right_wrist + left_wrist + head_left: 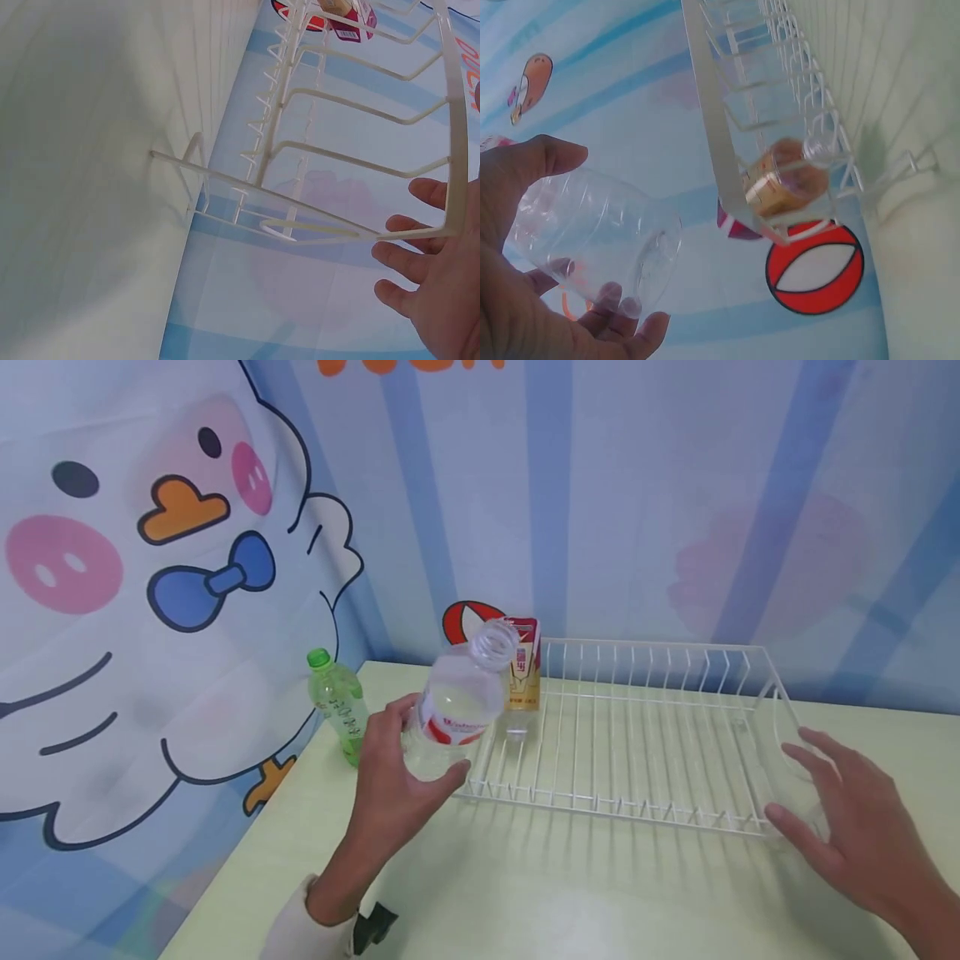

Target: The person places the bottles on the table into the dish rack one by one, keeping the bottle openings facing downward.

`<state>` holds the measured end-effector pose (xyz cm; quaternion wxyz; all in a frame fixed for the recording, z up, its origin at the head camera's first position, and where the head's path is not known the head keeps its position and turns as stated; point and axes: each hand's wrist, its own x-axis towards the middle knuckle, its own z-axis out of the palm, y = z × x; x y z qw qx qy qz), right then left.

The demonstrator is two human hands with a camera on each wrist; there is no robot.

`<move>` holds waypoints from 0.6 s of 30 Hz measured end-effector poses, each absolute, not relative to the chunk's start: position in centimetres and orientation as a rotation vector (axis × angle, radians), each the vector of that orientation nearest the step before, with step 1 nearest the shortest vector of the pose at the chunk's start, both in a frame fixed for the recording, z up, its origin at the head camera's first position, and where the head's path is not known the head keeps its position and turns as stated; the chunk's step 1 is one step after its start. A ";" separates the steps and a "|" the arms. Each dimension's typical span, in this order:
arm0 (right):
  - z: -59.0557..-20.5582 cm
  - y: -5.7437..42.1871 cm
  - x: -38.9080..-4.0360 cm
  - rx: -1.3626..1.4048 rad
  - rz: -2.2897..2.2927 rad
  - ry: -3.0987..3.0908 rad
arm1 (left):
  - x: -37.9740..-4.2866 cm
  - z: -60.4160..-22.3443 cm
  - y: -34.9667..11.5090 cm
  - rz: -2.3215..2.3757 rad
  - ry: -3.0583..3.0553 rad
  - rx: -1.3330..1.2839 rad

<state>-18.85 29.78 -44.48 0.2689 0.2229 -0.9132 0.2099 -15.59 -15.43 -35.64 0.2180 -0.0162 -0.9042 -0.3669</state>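
My left hand (390, 793) grips a clear plastic bottle (450, 710) with a red-and-white label. Its mouth is uncapped and leans up to the right, over the left end of a white wire dish rack (652, 643). In the left wrist view the fingers and thumb curl round the clear bottle (607, 232). My right hand (862, 818) is at the rack's right end, fingers spread and holding nothing. The right wrist view has its fingertips right at the rack's wire edge (455, 135).
A red-and-yellow drink carton (523, 677) stands in the rack's back left corner, with a small clear object (517, 727) just in front. Left of the rack is a green bottle (341, 702) with a green cap. A cartoon-printed backdrop (622, 510) rises behind the pale table (525, 893).
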 end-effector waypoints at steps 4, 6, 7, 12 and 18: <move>-44.2 29.8 -18.8 0.605 0.604 -2.440 | -16.0 -35.6 -13.7 -1.005 -2.483 -0.126; -44.1 29.7 -18.8 0.607 0.614 -2.435 | -16.1 -35.6 -12.8 -1.007 -2.481 -0.152; -44.0 29.7 -18.8 0.609 0.613 -2.434 | -16.1 -35.7 -12.5 -1.010 -2.481 -0.160; -43.3 29.5 -19.0 0.625 0.580 -2.425 | -16.1 -36.1 -10.9 -0.970 -2.492 -0.186; -41.9 28.5 -19.4 0.701 0.644 -2.361 | -16.2 -36.4 -9.7 -0.798 -2.495 -0.232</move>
